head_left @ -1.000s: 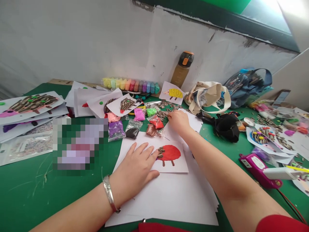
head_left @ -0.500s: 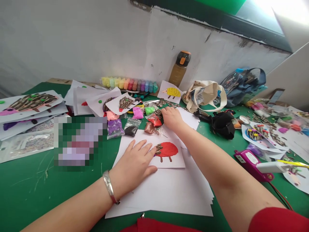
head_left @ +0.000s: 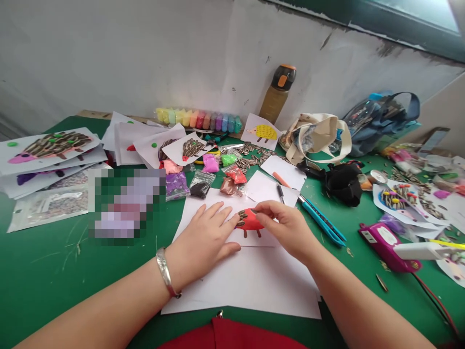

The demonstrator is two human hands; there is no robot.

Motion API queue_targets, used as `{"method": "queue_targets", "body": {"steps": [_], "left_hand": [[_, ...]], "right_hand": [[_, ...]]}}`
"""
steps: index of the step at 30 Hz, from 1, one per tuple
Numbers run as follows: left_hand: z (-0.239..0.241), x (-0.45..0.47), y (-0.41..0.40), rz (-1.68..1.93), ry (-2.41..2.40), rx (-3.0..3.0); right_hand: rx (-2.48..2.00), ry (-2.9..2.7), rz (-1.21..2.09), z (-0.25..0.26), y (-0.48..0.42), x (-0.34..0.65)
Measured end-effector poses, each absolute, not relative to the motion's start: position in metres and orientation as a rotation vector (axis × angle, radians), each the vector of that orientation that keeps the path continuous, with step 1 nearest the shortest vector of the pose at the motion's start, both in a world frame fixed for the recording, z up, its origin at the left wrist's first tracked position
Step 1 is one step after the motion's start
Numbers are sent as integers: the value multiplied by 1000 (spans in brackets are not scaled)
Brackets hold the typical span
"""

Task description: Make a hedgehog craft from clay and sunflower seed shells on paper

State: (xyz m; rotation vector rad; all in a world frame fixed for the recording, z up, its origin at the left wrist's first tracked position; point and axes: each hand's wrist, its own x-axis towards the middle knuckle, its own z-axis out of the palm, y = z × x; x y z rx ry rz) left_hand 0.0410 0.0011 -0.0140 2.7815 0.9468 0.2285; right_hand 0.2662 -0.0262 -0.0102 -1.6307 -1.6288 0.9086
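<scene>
My left hand lies flat, fingers spread, on a white sheet with a red clay hedgehog body on brown legs. Several striped sunflower seeds are set in the clay's left end, beside my left fingertips; the head end is hidden under that hand. Over the right part of the red clay, my right hand pinches a sunflower seed, of which only a dark tip shows. Blank white paper lies underneath. Beyond it is a pile of loose sunflower seeds.
Bags of coloured clay lie behind the sheet. A blue cutter and a magenta glue gun are at right. Finished hedgehog pictures are stacked at left. A bottle and a cloth bag stand by the wall.
My right hand has come back from the seed pile to the red clay with a sunflower seed in its fingers. My left hand stays on the sheet. The view has shifted slightly.
</scene>
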Motion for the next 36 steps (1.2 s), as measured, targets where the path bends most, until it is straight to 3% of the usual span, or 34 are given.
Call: {"method": "queue_targets", "body": {"steps": [9, 21, 36], "left_hand": [[-17, 42, 2, 305, 872, 2857], [-19, 42, 2, 275, 877, 2828], [-20, 44, 2, 234, 899, 2788]], "right_hand": [[-1510, -1823, 874, -17, -28, 262], [-1536, -2008, 531, -31, -24, 262], [-1403, -2137, 565, -33, -20, 261]]}}
